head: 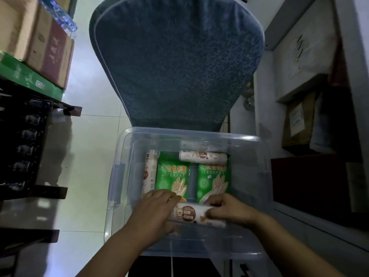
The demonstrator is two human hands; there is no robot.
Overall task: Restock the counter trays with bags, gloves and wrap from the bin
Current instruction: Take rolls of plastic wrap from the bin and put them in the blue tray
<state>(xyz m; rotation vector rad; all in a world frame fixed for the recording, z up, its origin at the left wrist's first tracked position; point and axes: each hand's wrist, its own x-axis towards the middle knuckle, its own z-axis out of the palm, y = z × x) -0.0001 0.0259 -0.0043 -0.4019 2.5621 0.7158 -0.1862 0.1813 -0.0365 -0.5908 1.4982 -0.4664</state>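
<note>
Low in the clear bin [199,133], the left hand [157,206] is covering the near roll [191,214], its grip unclear, while the right hand [226,208] is holding the other end in a curled grip. Restocking is seemingly just starting: a side roll [148,170], two glove packs [172,174] and a far roll [202,156] are waiting inside.

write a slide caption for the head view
Left hand and right hand hold a white roll in the clear bin, beside two green glove packs and two more rolls.

I see both my hands in the clear bin [265,156]: left hand [157,206] and right hand [227,208] grip a white roll [191,213] beside two green glove packs [172,174].
</note>
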